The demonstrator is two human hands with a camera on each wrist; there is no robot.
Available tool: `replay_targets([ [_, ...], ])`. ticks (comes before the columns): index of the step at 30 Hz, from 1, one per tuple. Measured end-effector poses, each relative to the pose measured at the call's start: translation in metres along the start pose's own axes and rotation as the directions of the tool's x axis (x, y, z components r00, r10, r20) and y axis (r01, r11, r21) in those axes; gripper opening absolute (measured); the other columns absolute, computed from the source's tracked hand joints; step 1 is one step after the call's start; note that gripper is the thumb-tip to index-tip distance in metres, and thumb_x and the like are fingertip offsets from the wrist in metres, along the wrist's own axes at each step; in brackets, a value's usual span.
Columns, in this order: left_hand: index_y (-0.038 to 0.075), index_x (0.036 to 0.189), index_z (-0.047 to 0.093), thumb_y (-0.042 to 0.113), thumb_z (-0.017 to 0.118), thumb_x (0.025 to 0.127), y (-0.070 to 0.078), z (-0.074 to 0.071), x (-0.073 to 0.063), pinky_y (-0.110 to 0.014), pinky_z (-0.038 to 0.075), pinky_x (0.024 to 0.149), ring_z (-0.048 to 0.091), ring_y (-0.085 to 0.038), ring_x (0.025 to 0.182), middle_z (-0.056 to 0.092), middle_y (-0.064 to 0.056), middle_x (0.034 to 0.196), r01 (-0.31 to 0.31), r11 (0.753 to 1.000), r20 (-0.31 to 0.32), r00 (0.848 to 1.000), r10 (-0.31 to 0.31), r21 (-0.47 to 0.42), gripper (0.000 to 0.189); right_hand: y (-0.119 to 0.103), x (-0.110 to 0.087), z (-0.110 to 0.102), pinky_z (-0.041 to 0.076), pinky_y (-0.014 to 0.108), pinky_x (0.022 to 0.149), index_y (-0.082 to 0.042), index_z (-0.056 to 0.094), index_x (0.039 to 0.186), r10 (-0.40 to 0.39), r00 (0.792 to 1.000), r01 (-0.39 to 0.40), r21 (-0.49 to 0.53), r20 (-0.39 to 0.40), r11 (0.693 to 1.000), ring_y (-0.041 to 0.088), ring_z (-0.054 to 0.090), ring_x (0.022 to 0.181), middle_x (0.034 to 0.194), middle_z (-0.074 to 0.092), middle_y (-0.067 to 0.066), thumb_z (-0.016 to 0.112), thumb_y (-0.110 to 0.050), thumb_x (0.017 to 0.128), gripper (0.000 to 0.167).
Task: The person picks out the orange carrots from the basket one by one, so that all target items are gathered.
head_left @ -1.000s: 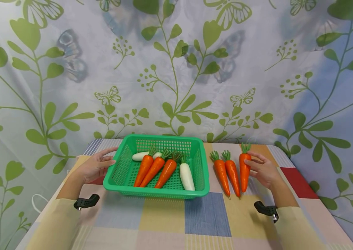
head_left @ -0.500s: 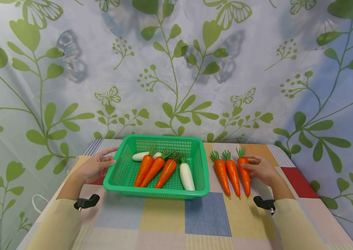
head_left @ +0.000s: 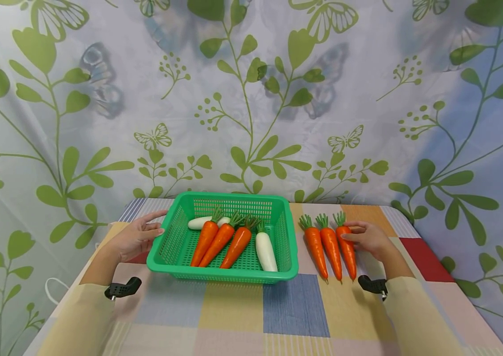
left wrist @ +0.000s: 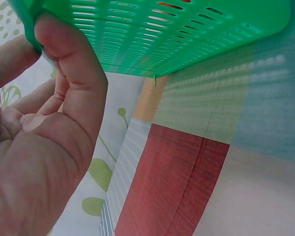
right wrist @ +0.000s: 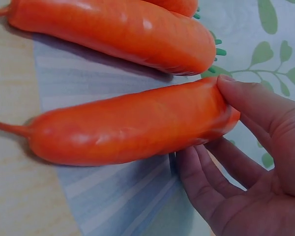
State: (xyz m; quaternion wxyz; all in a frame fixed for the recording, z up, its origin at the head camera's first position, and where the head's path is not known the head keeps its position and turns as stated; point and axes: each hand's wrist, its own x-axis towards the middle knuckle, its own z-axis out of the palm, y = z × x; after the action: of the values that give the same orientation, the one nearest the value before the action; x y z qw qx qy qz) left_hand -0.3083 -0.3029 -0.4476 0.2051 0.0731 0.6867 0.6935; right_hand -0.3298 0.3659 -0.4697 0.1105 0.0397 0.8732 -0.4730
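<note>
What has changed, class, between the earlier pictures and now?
The right hand has moved left, holding the rightmost tapered orange carrot. The carrot's green-stalked end has swung left, so it now slants like the two neighbouring orange carrots. Nothing was let go. The left hand stays at the rectangular green plastic basket, whose contents look unmoved.

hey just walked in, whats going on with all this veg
The person's right hand pinches a glossy, green-topped orange carrot near its top end. Two similar loose carrots lie beside it on the patchwork tablecloth. The left hand holds the left rim of a rectangular green plastic basket, inside which are three more orange carrots and two long white radishes.
</note>
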Motion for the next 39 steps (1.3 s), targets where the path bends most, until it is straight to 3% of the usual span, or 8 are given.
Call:
replay_targets([
  [8,0.012,0.164,0.014,0.01,0.059,0.104,0.0008,0.0001,-0.0006,-0.035,0.062,0.089,0.073,-0.016,0.103,0.067,-0.001,0.116,0.0,1.0,0.019,1.0,0.001,-0.022,0.076,0.0013,0.0016,0.0001,0.063,0.034,0.085,0.004,0.049,0.147,-0.014,1.0,0.013,0.016,0.021,1.0,0.028,0.066,0.114,0.152,0.042,0.037,0.076,-0.028,0.093,0.067],
  [27,0.013,0.164,0.015,0.012,0.06,0.104,-0.0012,-0.0007,-0.0001,-0.035,0.062,0.089,0.073,-0.016,0.102,0.067,0.001,0.113,-0.003,1.0,0.011,1.0,0.003,-0.002,0.076,0.0009,-0.0022,0.0004,0.061,0.032,0.081,-0.003,0.047,0.151,0.032,0.999,-0.032,-0.014,-0.004,0.999,0.022,0.064,0.103,0.15,0.049,0.032,0.076,-0.036,0.094,0.073],
  [39,0.012,0.165,0.014,0.011,0.058,0.104,-0.0018,-0.002,-0.0001,-0.035,0.062,0.089,0.074,-0.015,0.102,0.069,0.001,0.117,-0.009,1.0,0.021,1.0,0.009,-0.005,0.075,0.0035,-0.001,0.0032,0.062,0.031,0.083,-0.003,0.049,0.149,0.011,1.0,-0.011,0.004,-0.004,1.0,0.018,0.066,0.1,0.148,0.052,0.03,0.076,-0.037,0.093,0.071],
])
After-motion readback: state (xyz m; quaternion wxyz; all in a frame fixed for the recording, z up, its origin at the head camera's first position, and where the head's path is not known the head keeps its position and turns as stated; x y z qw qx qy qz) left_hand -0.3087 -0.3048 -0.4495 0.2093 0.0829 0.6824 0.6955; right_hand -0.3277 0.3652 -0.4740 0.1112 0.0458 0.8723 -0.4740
